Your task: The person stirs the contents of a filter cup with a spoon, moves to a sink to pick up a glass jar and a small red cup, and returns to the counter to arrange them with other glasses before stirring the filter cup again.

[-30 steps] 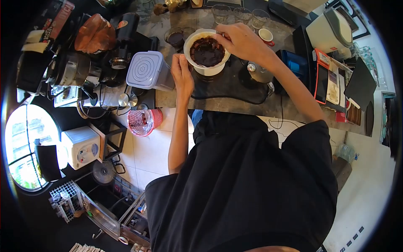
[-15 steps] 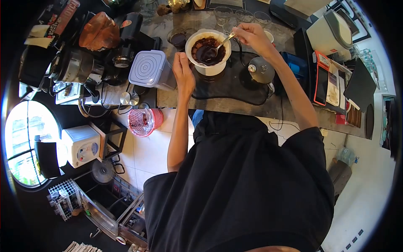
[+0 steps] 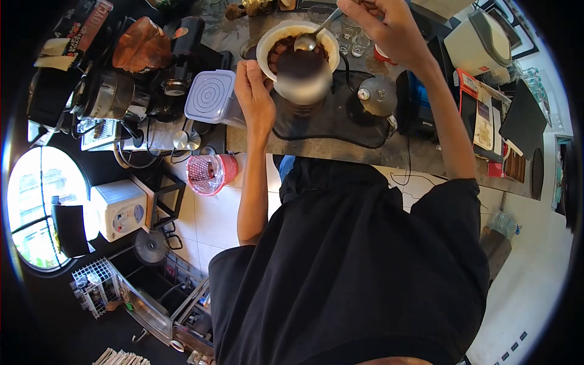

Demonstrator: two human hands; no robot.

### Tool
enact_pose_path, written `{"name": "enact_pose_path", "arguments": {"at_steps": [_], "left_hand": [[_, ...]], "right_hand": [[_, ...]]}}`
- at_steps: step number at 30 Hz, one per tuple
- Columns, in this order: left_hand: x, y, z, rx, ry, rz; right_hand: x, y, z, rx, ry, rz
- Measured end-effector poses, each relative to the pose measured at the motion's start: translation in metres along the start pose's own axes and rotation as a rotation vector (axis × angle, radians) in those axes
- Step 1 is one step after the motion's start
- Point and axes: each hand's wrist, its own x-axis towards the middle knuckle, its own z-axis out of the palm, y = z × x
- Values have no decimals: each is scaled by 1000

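Note:
A white coffee dripper with wet dark coffee grounds inside stands on the counter, its lower front blurred. My left hand is at its left side, fingers pressed together around the dripper's handle or edge; the exact contact is hard to see. Above the dripper on the right, my right hand grips the handle of a metal spoon, whose bowl is over the grounds. A gooseneck kettle stands to the right of the dripper.
Left of my left hand is a lidded plastic container, with a grinder beyond. Small glasses stand behind the kettle. A black printer is on the right. A pink basket sits below the counter edge.
My right hand has risen toward the camera, lifting the spoon bowl from the grounds. The dripper appears larger and nearer, and my left hand has shifted slightly left and up.

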Motion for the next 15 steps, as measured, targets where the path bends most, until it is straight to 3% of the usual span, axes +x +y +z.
{"name": "enact_pose_path", "arguments": {"at_steps": [4, 10, 15], "left_hand": [[5, 16, 2, -9, -17, 17], [9, 33, 7, 14, -18, 44], [10, 36, 6, 35, -64, 76]], "right_hand": [[11, -13, -8, -242, -58, -145], [19, -26, -12, -368, -166, -249], [23, -9, -5, -280, -208, -381]]}}
